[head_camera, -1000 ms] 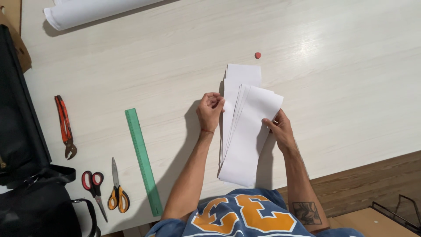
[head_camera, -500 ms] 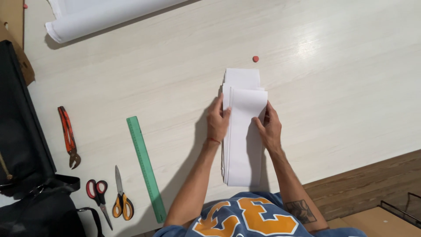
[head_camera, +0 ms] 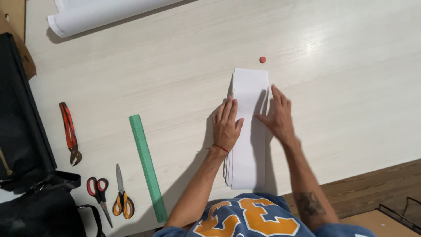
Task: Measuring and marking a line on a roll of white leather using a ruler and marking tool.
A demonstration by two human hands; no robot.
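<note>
Both hands, left hand and right hand, lie open and flat on the stack of folded white paper mid-table; light, floppy, slippery sheets, best pinched along the long edges.

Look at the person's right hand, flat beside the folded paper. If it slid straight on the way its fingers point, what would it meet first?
Probably nothing: the right hand points up the bare table. The small red dot lies just left of that line.

Bare table right; ruler, scissors perhaps crowd left.
</note>
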